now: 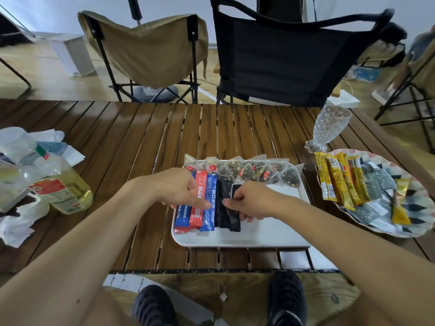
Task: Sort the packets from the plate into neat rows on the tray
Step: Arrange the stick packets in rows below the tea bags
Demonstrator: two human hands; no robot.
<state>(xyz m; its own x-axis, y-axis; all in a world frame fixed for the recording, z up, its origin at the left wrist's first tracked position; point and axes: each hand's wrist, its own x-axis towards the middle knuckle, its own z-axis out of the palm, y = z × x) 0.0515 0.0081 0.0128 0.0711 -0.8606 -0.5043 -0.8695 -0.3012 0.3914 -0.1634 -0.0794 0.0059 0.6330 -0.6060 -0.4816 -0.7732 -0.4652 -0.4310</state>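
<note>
A white tray [247, 238] lies at the table's front centre. Along its far edge runs a row of clear tea bags [247, 170]. In front of them stand blue and red stick packets [200, 208] side by side, then black stick packets [228, 208]. My left hand [181, 187] rests its fingertips on the blue and red packets. My right hand [251, 201] grips the black packets at the right end of that row. To the right, the patterned plate [421, 205] holds yellow stick packets [339, 182] and several grey sachets [376, 184].
A cut-glass goblet [329, 128] stands just behind the plate. At the left are an oil bottle [66, 191], a plastic jar [14, 147] and crumpled paper [16, 222]. Two folding chairs [282, 55] stand beyond the table. My feet show below the front edge.
</note>
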